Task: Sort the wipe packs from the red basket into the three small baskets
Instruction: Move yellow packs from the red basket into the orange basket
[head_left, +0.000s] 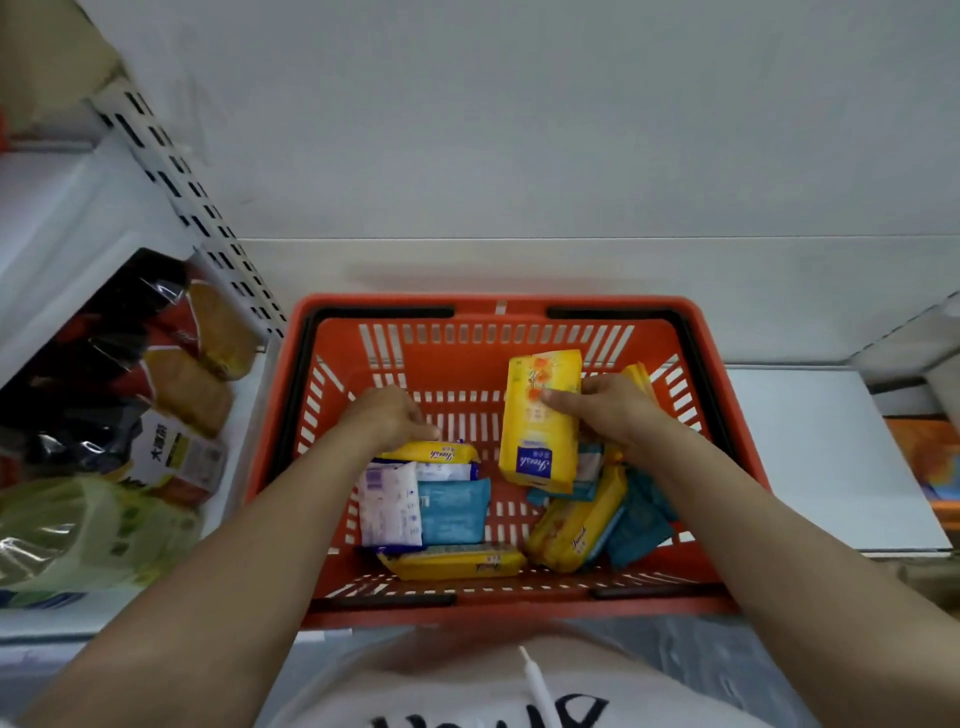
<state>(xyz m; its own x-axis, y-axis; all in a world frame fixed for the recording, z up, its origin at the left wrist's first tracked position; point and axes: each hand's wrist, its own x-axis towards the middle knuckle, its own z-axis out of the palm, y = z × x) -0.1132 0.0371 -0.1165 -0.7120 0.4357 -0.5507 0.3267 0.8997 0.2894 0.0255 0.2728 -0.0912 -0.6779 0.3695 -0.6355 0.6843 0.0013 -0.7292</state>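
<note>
Right fingers (558, 399): curled round the tall yellow plastic wipe pack (540, 421), thumb across its front, the pack held up on end above the other packs.
Right hand (618, 410): over the right half of the red slatted plastic basket (467, 358), with more yellow showing behind the palm; whether that is a second pack in the grip, I cannot tell.
Left fingers (423, 428): bent down and closing on the top edge of the flat yellow wipe pack (428, 453) just beneath them; touching it, a full grip not clear yet.
Left hand (387, 415): low in the basket's left half, right above that pack.
Key relation: the flat yellow pack sits directly under the left fingers, long axis running left to right, so the left hand is far the nearer one; a short pinch and lift should do it.
Still to sort: a white pack (389, 504), a teal pack (452, 512), a yellow pack along the near wall (457, 564), and a yellow-and-teal heap (602, 519) below the right hand.
Small baskets: not in view.
Left of the basket: a shelf of bagged snacks (156, 395).
</note>
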